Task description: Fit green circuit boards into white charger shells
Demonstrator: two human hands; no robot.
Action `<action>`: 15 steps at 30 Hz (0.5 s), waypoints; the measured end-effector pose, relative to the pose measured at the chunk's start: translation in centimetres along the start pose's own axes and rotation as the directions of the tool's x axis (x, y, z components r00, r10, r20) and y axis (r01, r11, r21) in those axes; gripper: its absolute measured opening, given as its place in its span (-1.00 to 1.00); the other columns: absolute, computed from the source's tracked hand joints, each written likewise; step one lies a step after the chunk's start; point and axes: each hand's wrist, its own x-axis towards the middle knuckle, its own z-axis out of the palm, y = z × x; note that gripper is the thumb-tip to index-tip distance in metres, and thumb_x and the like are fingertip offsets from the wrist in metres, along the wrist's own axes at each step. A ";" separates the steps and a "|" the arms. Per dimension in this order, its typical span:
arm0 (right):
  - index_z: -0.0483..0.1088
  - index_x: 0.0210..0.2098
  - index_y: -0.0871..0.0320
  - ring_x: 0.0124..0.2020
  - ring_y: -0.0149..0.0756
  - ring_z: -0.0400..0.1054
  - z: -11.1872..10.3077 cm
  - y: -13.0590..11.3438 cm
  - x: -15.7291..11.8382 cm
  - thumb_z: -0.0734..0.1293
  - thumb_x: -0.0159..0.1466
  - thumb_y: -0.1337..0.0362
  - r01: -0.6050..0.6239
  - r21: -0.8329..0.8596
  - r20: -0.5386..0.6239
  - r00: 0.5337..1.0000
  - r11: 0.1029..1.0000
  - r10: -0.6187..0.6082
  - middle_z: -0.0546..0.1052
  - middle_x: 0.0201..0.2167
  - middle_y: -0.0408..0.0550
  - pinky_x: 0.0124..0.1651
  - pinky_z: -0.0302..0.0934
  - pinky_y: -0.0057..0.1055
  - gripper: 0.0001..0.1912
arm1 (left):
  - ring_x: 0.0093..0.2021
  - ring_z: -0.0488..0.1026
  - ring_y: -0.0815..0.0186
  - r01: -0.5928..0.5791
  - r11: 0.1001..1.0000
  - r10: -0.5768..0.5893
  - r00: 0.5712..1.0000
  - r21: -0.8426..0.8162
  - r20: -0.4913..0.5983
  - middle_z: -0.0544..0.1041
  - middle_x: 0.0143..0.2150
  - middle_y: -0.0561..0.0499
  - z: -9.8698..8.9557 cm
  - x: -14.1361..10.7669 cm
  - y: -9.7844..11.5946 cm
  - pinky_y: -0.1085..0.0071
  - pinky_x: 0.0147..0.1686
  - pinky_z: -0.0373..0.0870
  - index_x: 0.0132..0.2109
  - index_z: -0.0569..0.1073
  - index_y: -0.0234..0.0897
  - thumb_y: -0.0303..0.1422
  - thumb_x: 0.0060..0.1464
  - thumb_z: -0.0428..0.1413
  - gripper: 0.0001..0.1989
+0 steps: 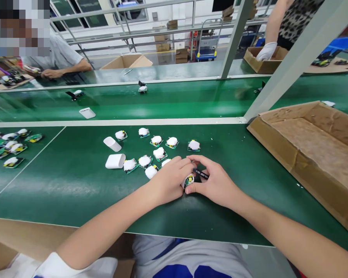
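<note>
Your left grip point(169, 181) and right grip point(217, 183) are curled in close and both seem to have hold of one small green PCB point(188, 180) w/ a white top. The PCB sits right between them, so each grip holds one side. It looks like this keeps the tiny board from slipping. Your right grip also seems to pinch a black marker pen point(201, 173). The pen's end points at the PCB, but the tip is hidden, so I can't tell if they touch.

Just past your left grip, more white-topped PCBs point(159, 153) lie in a loose bunch on the green belt surface point(60, 193), beside two white plastic cases point(115, 161). Another PCB pile point(10, 148) lies far out to the left of your grip. A brown cardboard tray point(316, 154) sits right of your right grip, well apart. A co-worker's white-gloved hand point(266, 51) is far ahead, at a box point(263, 65).
</note>
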 end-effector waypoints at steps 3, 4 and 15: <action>0.38 -0.01 0.10 -0.26 -0.33 0.34 -0.4 -0.3 0.0 0.50 -0.03 0.27 0.050 0.005 -0.021 0.999 0.999 -0.050 0.40 -0.21 -0.10 -0.26 0.32 -0.39 -0.43 | -0.34 0.34 0.29 0.123 0.975 -0.127 0.992 -0.183 -0.011 0.43 -0.30 -0.01 0.1 0.2 0.2 0.40 -0.37 0.25 -0.31 0.31 -0.27 -0.55 -0.14 0.08 -0.81; 0.39 -0.02 0.10 -0.26 -0.33 0.33 -0.7 -0.5 0.0 0.49 0.01 0.24 0.095 0.004 -0.008 0.995 0.995 -0.095 0.38 -0.20 -0.08 -0.30 0.32 -0.41 -0.47 | -0.38 0.34 0.33 0.187 0.945 -0.195 0.981 -0.270 -0.003 0.42 -0.35 0.03 0.1 0.4 0.2 0.43 -0.42 0.24 -0.32 0.31 -0.27 -0.54 -0.16 0.10 -0.81; 0.47 -0.09 0.11 -0.11 -0.39 0.36 -0.4 -0.3 -0.4 0.52 -0.04 0.08 0.488 -0.196 0.132 0.873 0.850 -0.470 0.35 -0.10 -0.10 0.02 0.24 -0.52 -0.47 | -0.36 0.47 0.25 0.201 0.891 -0.200 0.979 -0.408 0.045 0.52 -0.34 0.04 -0.9 0.2 1.1 0.41 -0.42 0.45 -0.24 0.47 -0.18 -0.34 -0.14 0.15 -0.78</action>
